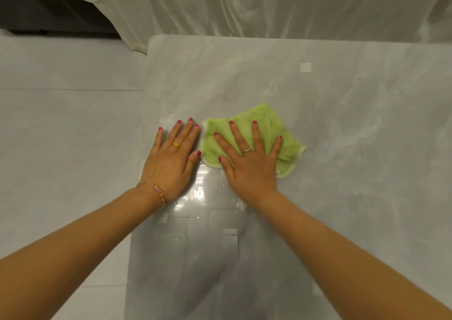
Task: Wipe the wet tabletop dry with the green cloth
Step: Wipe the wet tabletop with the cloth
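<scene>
Right hand [249,165] pressing flat, fingers spread, on green cloth [264,126], hiding its middle. Left hand [171,163] lying flat just beside cloth, fingers together, on wet tabletop [342,124]; droplets faint.

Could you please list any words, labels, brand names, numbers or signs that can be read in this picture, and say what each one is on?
None: no readable text shows anywhere.
The green cloth under the right hand shows no tag or print.
The tabletop, where the left hand rests, carries only droplets and a small pale square patch, blank as far as can be seen.
</scene>
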